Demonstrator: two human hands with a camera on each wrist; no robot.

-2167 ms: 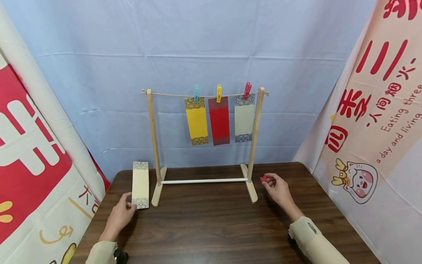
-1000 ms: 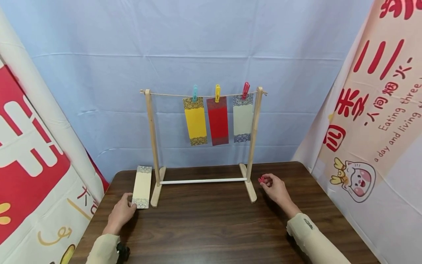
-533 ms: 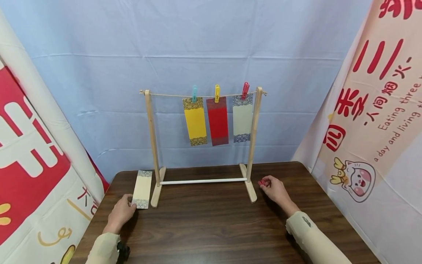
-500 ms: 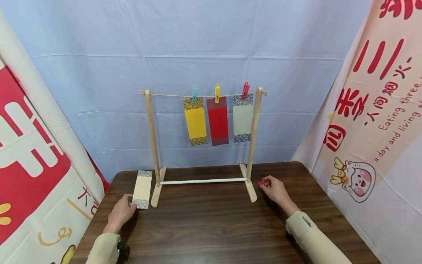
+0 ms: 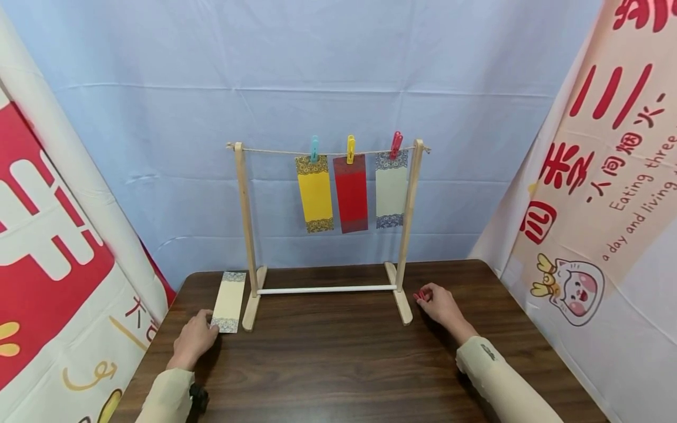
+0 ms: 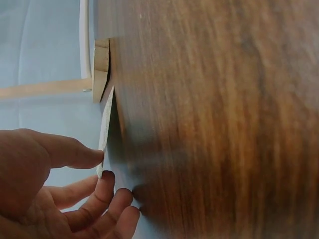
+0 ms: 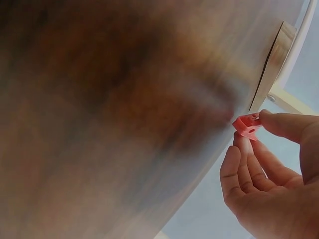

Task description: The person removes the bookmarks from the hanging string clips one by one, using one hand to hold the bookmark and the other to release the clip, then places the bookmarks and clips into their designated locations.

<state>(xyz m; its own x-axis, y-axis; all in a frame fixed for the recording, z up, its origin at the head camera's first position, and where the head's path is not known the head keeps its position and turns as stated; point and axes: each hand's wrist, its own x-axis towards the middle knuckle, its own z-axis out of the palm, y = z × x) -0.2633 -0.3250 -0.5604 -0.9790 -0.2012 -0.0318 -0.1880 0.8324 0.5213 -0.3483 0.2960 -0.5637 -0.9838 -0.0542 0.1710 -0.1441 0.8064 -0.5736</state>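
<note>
At the left of the table my left hand [image 5: 194, 339] pinches the near end of a cream paper card [image 5: 228, 298] with patterned bands at both ends. In the left wrist view the thumb [image 6: 82, 155] is on the card's upper face [image 6: 106, 127] and the fingers are beneath; the card lies low over the wood, tilted slightly. On the right side my right hand [image 5: 443, 305] holds a small red clothespin [image 7: 247, 124] between thumb and fingertips, close over the table by the rack's right foot.
A wooden rack [image 5: 244, 217] stands between the hands, a string across its top. Yellow [image 5: 315, 197], red [image 5: 351, 197] and pale grey [image 5: 391, 191] cards hang there from blue [image 5: 314, 148], yellow [image 5: 351, 149] and red [image 5: 395, 145] clothespins. Behind is a pale blue cloth [image 5: 328, 59].
The far end of the cream card has come down toward the table while my left hand keeps its near end. My right hand, with the red clothespin, has sunk slightly.
</note>
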